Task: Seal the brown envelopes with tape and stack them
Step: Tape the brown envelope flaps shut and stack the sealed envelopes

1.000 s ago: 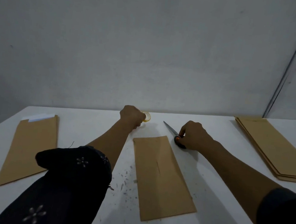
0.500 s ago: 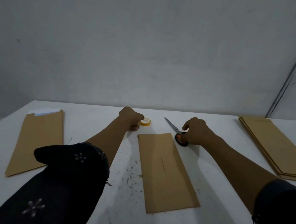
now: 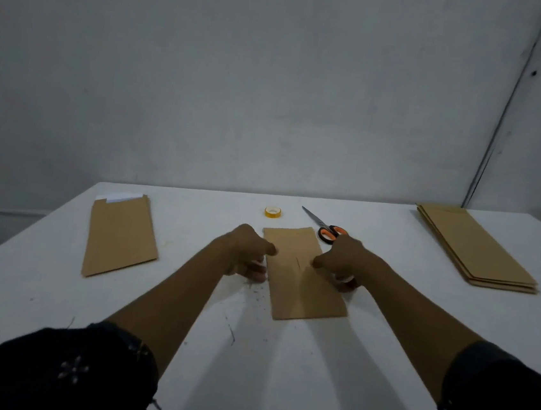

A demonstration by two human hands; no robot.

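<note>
A brown envelope [image 3: 303, 291] lies lengthwise in the middle of the white table [image 3: 278, 372]. My left hand [image 3: 245, 255] pinches its left long edge, thumb on top. On the opposite long edge my right hand [image 3: 345, 262] pinches it the same way. The yellow tape roll [image 3: 272, 212] lies free on the table just beyond the envelope. Orange-handled scissors [image 3: 329, 232] lie shut by the envelope's far right corner, untouched. The view is a little blurred at the fingers.
Another brown envelope [image 3: 118, 239] with white paper [image 3: 119, 196] sticking out of its far end lies at the left. A stack of brown envelopes [image 3: 471, 249] sits at the far right. A grey wall stands behind the table.
My left hand let go of the tape roll and my right hand left the scissors. Both hands drew back toward me and took the middle envelope by its long edges.
</note>
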